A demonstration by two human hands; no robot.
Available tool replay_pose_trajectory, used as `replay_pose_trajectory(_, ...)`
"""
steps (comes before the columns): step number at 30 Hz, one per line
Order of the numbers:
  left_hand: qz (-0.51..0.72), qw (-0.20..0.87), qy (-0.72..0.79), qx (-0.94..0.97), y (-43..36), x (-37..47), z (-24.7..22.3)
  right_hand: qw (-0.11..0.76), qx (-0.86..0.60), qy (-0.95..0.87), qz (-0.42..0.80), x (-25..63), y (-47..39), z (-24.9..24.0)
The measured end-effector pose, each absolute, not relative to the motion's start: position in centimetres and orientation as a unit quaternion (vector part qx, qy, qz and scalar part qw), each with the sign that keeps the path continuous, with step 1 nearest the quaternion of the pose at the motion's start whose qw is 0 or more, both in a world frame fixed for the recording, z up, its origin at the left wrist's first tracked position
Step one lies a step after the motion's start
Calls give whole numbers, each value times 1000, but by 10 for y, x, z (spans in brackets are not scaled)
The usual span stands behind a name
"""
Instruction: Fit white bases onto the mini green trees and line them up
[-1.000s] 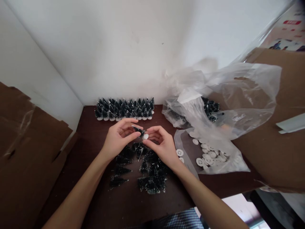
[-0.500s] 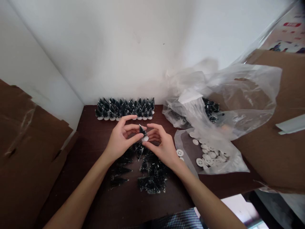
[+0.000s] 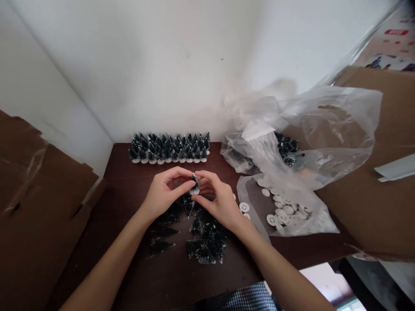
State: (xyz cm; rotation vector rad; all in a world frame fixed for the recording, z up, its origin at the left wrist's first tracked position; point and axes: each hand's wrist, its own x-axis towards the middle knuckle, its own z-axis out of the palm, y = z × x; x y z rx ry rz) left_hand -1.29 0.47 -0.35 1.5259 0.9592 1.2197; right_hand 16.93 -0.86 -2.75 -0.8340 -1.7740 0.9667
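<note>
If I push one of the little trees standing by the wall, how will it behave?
The standing trees are probably light, being small and bristly. Their white bases should resist gentle nudges, though a high push might tip one. Packed closely, neighbours would likely shift too.

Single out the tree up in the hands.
The upright tree between left hand and right hand: it alone is held, unlike the back rows, the loose trees below and the dark heap by the plastic bag.

The tree (image 3: 195, 188) looks bristly, the discs (image 3: 288, 210) smooth plastic.
</note>
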Motion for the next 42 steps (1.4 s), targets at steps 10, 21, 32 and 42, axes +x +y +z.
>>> replay_pose_trajectory(10, 483, 454, 391, 638, 5, -14, -4, 449, -330, -746, 365, 170, -9, -28)
replay_pose_trajectory(21, 476, 452, 406, 636, 4, -13, -3, 455, -347, -744, 346, 173, -8, -23)
replay_pose_trajectory(32, 515, 420, 459, 589, 12, -19, -9, 405, -495, -710, 293, 189, 26, -15)
replay_pose_trajectory(42, 498, 429, 457, 600, 11, -18, -9, 269, -602, -742, 124, 191, 82, -17)
